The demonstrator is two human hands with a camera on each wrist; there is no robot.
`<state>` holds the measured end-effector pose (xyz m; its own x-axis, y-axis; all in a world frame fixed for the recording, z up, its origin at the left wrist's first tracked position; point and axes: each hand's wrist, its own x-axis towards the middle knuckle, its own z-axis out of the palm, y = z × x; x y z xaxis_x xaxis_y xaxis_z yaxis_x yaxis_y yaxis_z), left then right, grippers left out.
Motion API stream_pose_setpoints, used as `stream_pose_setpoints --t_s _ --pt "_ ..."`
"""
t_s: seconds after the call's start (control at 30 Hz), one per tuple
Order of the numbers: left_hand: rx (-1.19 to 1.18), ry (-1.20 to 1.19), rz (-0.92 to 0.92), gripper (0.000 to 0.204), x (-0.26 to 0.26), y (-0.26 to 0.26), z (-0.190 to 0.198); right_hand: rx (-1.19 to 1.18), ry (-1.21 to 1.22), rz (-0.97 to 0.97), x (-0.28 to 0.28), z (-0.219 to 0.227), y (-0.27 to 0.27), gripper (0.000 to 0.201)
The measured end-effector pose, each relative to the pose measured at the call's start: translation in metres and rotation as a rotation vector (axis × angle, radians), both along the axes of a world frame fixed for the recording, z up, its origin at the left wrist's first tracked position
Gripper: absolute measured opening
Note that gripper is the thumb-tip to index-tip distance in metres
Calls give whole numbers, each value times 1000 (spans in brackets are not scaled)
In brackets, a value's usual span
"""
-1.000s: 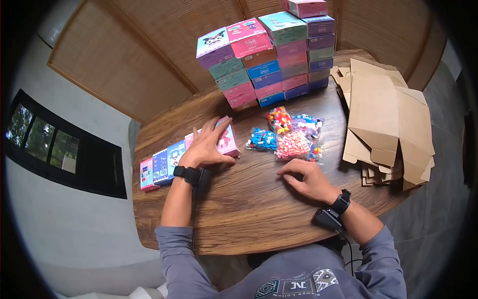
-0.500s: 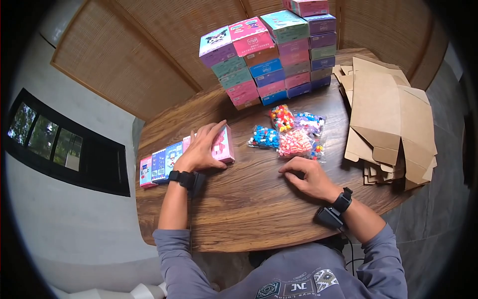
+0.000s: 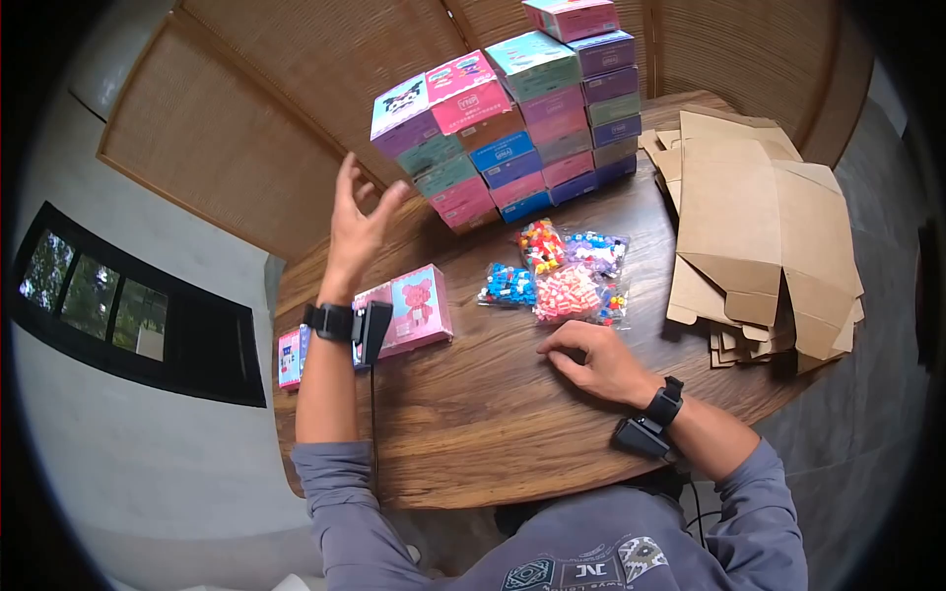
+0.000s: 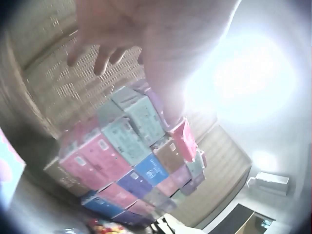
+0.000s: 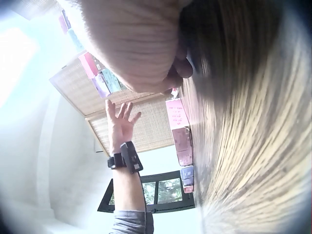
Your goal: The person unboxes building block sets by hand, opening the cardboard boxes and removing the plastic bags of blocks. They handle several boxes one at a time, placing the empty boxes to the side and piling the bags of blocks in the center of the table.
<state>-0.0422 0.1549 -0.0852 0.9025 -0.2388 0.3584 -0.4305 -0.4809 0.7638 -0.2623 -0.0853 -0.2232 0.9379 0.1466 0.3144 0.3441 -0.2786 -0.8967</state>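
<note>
Stack of small boxes (image 3: 505, 153) stands beyond the left hand (image 3: 357, 231), several tiers high, with one pink box (image 3: 576, 20) on top at the end farthest from that hand. Left hand is raised, fingers spread, holding nothing, near the stack; no contact visible.

Row of flat boxes (image 3: 419, 307) lies below and beside the left wrist, which partly hides it; pink bear box at the near end. Right hand (image 3: 601, 362) rests on the table (image 3: 443, 424), fingers loosely bent, pinching nothing. Bags of colored pieces (image 3: 567, 293) sit just past its fingertips, outside any box. Flattened cardboard (image 3: 729, 207) is piled out to its right.

Progress, judging by layout: partway. Stack looks mostly built, flat row laid out apart from it; bags remain loose, cardboard unfolded. Box contents: cannot tell.
</note>
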Motion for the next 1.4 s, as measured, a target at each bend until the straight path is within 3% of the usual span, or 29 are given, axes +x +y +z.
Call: stream_pose_setpoints --t_s 0.13,0.17,0.3,0.4,0.6,0.63,0.73,0.87,1.0,1.07,1.13,1.2,1.23,1.3,1.4 --pt "-233 230 121 87 21 -32 37 8 -26 2 0 -2 -1 15" --pt "-291 287 131 73 31 -37 38 13 -30 4 0 -3 -1 15" --pt "-314 373 163 47 56 -48 39 -22 -81 9 1 -7 -3 14" --pt "-360 463 73 43 59 -43 42 -6 -97 -1 1 -10 -3 13" --pt "-741 549 -99 28 53 -26 45 -1 -101 -5 2 -13 -2 14" --pt "-817 537 -33 22 43 -29 48 -1 -104 -8 1 -13 -2 14" --pt "-929 520 -135 30 42 1 36 4 -108 -13 1 -13 -1 13" --pt "-1001 507 -224 31 -25 16 22 34 -125 -33 1 -13 -1 16" --pt "-1008 671 -121 46 -101 16 -20 206 82 -49 -5 4 0 24" --pt "-909 690 -88 56 -131 9 -42 379 163 58 -3 -1 0 43" --pt "-809 743 -166 84 -145 6 -65 566 174 92 -3 -3 6 53" --pt "-700 669 -189 86 -157 -6 -81 639 279 179 -7 4 4 64" --pt "-663 740 -272 102 -156 -2 -87 673 292 191 -8 7 6 65" --pt "-683 755 -302 108 -156 -5 -101 715 308 220 -9 11 9 62" --pt "-718 748 -384 108 -143 -3 -124 576 314 227 -6 4 6 56"
